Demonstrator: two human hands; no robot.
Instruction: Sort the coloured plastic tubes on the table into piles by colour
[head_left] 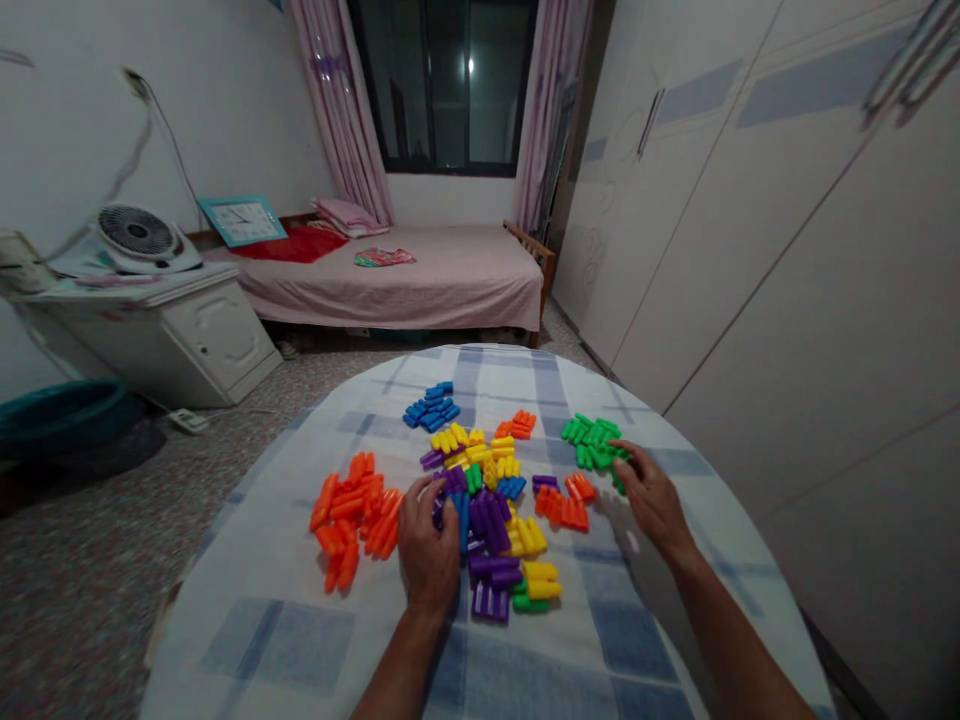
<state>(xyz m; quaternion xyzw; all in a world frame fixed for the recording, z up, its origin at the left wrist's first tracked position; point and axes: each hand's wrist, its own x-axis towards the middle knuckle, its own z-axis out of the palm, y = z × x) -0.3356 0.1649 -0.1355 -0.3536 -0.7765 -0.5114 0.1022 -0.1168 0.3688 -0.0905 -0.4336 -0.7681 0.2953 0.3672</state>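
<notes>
My left hand (429, 548) rests at the left side of a mixed heap, thumb and fingers curved round a dark purple plastic piece (439, 512) that is partly hidden. Beside its thumb lie blue pieces (463, 520) and more short, tube-like purple pieces (490, 520). At the right, my right hand (654, 497) has its fingertips at the edge of a pile of green pieces (591, 438), with a green piece (619, 453) between finger and thumb. Yellow pieces (529, 537) are mixed through the middle heap.
Orange pieces (352, 510) lie left of my left hand, with smaller orange groups (562, 508) at right. A blue pile (433, 405) is farther back. All sit on a round table with a checked cloth (285, 640). A bed (442, 270) and wardrobe (750, 250) stand beyond.
</notes>
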